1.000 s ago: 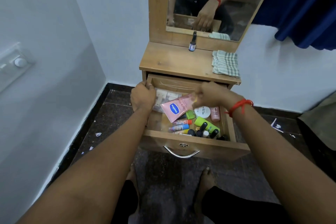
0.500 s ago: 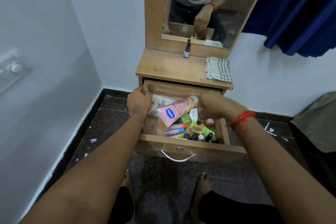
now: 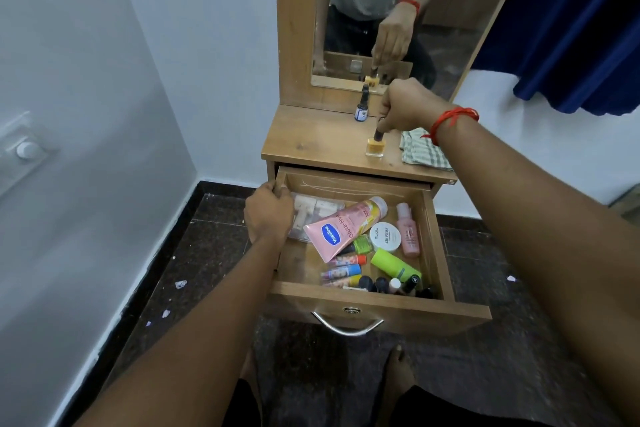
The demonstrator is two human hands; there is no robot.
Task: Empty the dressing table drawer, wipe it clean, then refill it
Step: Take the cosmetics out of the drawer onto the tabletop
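Pale walls (image 3: 86, 97) hemmed the wooden desk (image 3: 311, 139), where the right grip (image 3: 405, 107) pinched a yellow polish bottle (image 3: 375, 146) by its cap near the front edge, above the crowded drawer (image 3: 377, 299) whose side the left grip (image 3: 268, 215) clutched; released tilted, it could topple back in.

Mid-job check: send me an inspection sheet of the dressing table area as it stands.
Surface: wooden tabletop holds dark dropper bottle, checked cloth.
Job's things: drawer open, holding pink tube, white jar, green tube, pink bottle, small bottles; yellow nail polish bottle upright at the tabletop.
Clutter: paper scraps on floor.
Grippers: left hand grips drawer's left wall; right hand pinches the nail polish cap.
Cables: nothing seen.
Surroundings: mirror, white walls, blue curtain, wall switch.
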